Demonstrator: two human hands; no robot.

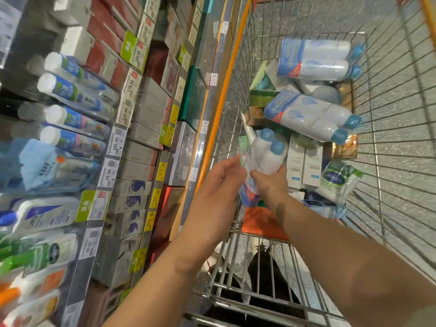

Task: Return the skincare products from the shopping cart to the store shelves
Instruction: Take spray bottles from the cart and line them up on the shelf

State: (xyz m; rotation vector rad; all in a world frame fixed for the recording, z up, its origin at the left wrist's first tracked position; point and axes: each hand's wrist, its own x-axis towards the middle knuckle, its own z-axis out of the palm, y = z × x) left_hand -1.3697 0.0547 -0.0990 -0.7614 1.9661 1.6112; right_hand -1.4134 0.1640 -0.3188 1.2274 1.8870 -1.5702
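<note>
head view:
right grip: right hand (pixel 271 182) curls round the twin-pack of blue-capped bottles (pixel 264 159) at its lower half, caps up, pack above the shopping cart (pixel 389 138).
left grip: left hand (pixel 219 185) wide, fingers straight, just beside the pack's left side; contact unclear.
remaining: two more twin-packs (pixel 309 116) and boxes lie in the cart.
target: store shelves (pixel 113 142) to the left, similar bottles higher up.
advice: support the base with the left hand, clear the orange rim (pixel 219 109), then swing left.

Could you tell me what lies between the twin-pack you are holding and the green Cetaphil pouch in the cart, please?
In the head view, two upright white boxes stand between the held twin-pack and the Cetaphil pouch.
</note>
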